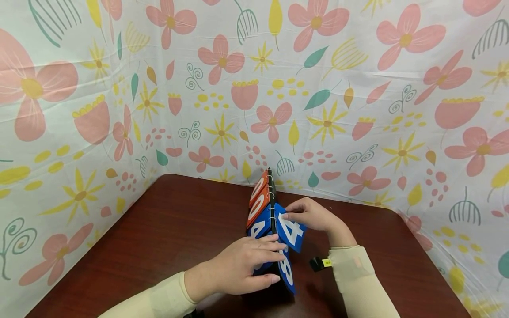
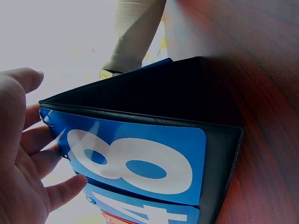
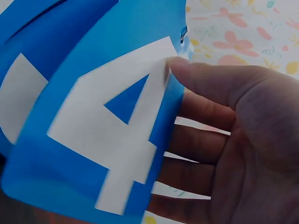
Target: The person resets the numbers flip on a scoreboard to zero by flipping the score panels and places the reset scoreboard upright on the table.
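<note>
A tabletop flip scoreboard stands tent-like, its ring-bound ridge running away from me. My right hand pinches a blue number card marked 4 between thumb and fingers, lifted out from the right side. My left hand lies across the near end of the ridge, fingers extended over the rings and thumb apart. In the left wrist view, a blue card with an 8 hangs flat on the black backing, with another blue 4 card beside it. Red cards with zeros hang at the far end.
The scoreboard stands on a dark red-brown wooden table. Floral cloth hangs behind and along the sides of the table. A black wrist strap piece with a yellow label sticks out beside the right sleeve.
</note>
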Action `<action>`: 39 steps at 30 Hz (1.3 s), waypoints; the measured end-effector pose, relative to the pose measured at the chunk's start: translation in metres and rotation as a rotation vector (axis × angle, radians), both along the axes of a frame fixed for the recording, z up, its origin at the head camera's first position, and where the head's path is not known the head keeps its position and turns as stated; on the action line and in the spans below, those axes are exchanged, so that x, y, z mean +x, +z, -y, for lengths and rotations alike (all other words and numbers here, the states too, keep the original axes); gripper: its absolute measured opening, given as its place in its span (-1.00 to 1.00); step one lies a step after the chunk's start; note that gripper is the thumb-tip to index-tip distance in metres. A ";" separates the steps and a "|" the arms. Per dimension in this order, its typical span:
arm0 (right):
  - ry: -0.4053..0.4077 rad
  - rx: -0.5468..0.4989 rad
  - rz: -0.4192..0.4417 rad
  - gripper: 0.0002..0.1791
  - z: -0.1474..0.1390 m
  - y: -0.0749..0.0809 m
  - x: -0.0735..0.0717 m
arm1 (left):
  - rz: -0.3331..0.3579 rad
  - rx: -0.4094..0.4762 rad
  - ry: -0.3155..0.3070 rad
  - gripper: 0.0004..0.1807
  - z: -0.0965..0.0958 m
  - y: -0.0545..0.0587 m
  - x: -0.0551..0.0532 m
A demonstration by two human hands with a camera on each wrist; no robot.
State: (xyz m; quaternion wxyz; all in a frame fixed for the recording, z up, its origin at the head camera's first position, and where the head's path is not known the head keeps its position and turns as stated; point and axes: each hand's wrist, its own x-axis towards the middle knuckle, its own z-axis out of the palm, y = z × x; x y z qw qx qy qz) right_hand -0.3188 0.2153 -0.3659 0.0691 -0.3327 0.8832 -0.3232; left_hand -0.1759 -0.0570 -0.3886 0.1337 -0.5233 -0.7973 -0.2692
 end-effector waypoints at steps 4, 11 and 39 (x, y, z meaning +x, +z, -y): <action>0.020 0.007 0.048 -0.78 -0.001 -0.003 -0.002 | 0.000 0.003 -0.001 -0.54 0.000 0.000 0.000; -0.004 0.042 0.090 -0.78 -0.003 -0.002 -0.003 | 0.010 0.002 0.000 -0.55 0.000 0.000 0.000; -0.067 -0.153 0.132 -0.67 -0.053 0.010 -0.007 | -0.029 -0.040 0.019 -0.55 0.000 0.000 0.000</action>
